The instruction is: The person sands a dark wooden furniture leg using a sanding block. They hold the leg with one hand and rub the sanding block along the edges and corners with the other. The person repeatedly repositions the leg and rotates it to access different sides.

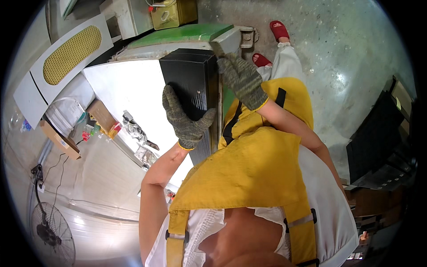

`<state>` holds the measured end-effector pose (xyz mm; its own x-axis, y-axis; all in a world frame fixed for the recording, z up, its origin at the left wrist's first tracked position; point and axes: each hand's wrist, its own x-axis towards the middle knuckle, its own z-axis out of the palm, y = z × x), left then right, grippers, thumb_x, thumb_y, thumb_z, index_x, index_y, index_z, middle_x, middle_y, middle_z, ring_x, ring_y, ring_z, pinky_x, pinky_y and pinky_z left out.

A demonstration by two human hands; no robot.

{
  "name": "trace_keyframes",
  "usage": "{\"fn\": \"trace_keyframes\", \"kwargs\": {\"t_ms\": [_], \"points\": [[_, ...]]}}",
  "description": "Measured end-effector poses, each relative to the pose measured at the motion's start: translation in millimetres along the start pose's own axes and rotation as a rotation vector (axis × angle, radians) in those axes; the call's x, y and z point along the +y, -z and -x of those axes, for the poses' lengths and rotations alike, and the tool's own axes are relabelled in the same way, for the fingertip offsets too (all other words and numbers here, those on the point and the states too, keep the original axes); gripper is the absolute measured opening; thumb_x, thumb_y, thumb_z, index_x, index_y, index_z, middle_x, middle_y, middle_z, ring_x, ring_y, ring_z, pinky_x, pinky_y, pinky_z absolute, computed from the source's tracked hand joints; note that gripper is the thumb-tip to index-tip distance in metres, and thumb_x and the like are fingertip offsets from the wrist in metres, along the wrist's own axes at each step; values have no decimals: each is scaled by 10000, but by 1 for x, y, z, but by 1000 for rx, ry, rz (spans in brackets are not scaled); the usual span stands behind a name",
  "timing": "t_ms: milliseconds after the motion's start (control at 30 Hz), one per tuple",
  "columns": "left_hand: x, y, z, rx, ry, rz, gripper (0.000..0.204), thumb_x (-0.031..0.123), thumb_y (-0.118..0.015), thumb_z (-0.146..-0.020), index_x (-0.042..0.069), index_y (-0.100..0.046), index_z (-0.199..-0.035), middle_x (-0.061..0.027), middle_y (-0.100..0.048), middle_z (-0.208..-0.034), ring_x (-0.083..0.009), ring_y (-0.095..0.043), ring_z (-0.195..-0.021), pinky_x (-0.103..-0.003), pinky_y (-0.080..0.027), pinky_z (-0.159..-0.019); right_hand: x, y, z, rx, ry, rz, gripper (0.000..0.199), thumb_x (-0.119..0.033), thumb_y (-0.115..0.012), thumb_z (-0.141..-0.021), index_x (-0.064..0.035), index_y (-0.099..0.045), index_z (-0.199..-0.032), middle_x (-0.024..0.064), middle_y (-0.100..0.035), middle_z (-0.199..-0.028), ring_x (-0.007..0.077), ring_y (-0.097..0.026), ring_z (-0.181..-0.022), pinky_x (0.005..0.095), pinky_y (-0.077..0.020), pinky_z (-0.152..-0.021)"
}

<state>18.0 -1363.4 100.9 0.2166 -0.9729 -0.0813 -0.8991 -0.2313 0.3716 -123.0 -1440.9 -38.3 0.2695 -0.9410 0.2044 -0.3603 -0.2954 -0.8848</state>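
Observation:
A stack of long, flat black panels (pixel 189 69) lies along the right edge of the white tabletop, its layered side facing me. My left hand (pixel 186 119), in a grey-green knit glove with a yellow cuff, rests on the stack. Its thumb is spread toward the right side and its fingers stretch along the left. My right hand (pixel 243 80), in a matching glove, is at the stack's far right corner with its fingers bent toward the edge. A small grey-brown piece (pixel 216 48) shows at those fingertips; its kind is unclear.
Beyond the stack are a green-topped machine part (pixel 182 33) and a yellow tin (pixel 178 13). Crumpled clear plastic (pixel 134 129) and a cardboard box (pixel 60 139) sit to the left, above a fan (pixel 51 233). Black panels (pixel 373 138) stand at right.

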Motion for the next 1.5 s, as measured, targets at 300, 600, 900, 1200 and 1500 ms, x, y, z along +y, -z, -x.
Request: {"fn": "trace_keyframes", "kwargs": {"t_ms": [300,600,900,1200,1500], "points": [[-2,-1,-3,-5,-21,-44,1118,407,-844,-635,-41,-245,-1465,-247,-320,-1472,-396,-314,-1348,-461,-244,-1113,-9,6,4,33,-67,-228,297,-78,-573,-854,-23,-607,-1143,157,-644,-1101,291,-649,-907,370,-534,-793],[2,5,-3,-56,34,-64,1122,427,-842,-635,-45,-248,-1461,-246,-320,-1472,-395,-308,-1348,-458,-249,-1110,49,-27,35,-173,-169,33,284,-181,-517,-915,-16,-625,-1119,166,-655,-1014,371,-618,-898,465,-486,-825],[1,6,2,-31,11,-48,1137,417,-851,-617,-45,-247,-1461,-248,-319,-1467,-397,-343,-1319,-460,-281,-1092,2,3,6,-28,117,125,316,-127,-587,-857,-41,-614,-1159,134,-644,-1094,329,-632,-975,405,-517,-825],[2,5,6,-15,45,-18,1123,432,-850,-611,-48,-278,-1450,-253,-358,-1441,-407,-346,-1317,-465,-269,-1097,20,30,-3,-154,2,63,334,-150,-581,-870,-73,-606,-1194,152,-609,-1171,332,-587,-1070,426,-480,-919],[-3,2,1,-58,37,18,1156,414,-856,-616,-32,-221,-1473,-249,-315,-1462,-401,-316,-1331,-473,-265,-1091,-21,79,-64,-543,21,-208,368,-87,-619,-835,-98,-630,-1202,83,-604,-1250,259,-595,-1111,385,-485,-915]]}}
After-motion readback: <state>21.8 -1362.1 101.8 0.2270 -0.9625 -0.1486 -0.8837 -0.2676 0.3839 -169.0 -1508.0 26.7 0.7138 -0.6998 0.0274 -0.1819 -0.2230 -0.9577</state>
